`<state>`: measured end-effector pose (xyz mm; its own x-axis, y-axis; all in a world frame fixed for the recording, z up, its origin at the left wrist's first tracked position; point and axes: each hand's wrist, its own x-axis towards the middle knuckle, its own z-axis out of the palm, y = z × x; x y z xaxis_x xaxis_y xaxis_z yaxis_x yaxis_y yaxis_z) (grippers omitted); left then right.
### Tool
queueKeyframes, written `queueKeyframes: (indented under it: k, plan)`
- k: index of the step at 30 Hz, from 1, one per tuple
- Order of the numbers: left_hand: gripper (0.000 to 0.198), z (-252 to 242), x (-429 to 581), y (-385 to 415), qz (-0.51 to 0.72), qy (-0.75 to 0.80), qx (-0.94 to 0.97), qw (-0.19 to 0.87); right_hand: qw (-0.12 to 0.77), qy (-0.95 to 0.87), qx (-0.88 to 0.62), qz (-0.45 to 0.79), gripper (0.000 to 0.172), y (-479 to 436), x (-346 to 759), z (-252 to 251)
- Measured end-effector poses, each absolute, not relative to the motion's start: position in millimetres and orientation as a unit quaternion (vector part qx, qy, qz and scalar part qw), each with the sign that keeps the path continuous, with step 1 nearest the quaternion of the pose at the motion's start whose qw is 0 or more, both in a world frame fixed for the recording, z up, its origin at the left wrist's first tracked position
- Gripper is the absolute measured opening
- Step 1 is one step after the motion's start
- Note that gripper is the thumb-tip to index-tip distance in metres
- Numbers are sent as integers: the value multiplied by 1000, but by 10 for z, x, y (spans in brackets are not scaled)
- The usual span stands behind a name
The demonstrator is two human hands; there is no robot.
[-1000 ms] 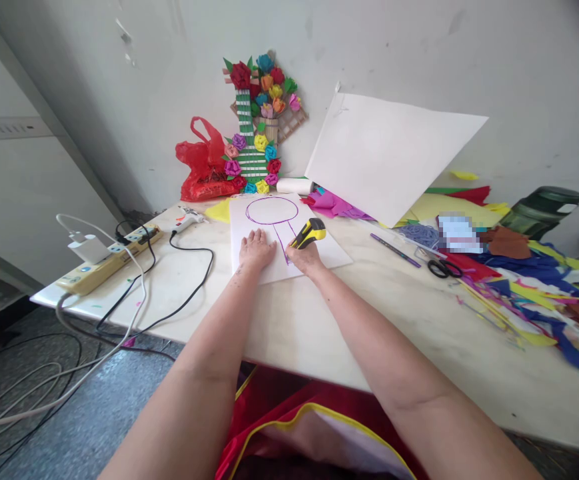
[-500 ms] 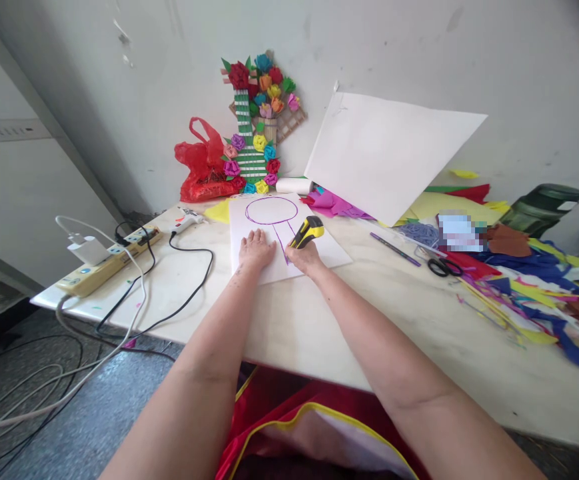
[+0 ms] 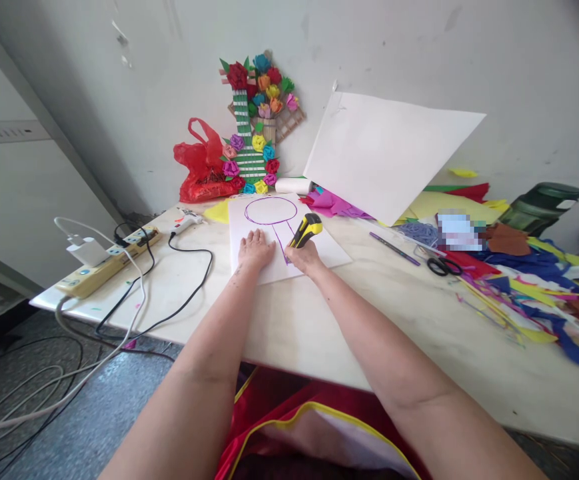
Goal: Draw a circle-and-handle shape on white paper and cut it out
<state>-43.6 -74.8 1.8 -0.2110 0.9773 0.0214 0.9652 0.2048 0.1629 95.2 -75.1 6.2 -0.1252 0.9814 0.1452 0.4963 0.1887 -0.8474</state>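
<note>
Our right hand grips the cutter, low on the purple line; our flat left hand lies just leftward.

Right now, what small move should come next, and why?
Perhaps ease the yellow cutter slightly along the left purple line: the right hand holds it near that line's lower end, while the left hand lies flat on the paper beside the line. I can't make out the blade.

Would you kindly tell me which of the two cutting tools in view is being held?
The yellow-and-black utility knife, gripped in the right hand; the black-handled scissors lie untouched on the table, farther right.
</note>
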Motion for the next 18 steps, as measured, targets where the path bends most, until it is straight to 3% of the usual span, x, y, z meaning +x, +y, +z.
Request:
queueKeyframes:
  k: [11, 18]
  plan:
    - [69, -6, -447, -732, 80, 773, 628, 37, 389, -659, -546, 342, 9, -733, 971, 70]
    - [68, -24, -458, -718, 82, 773, 628, 37, 546, -532, -546, 347, 18, -637, 1205, 242]
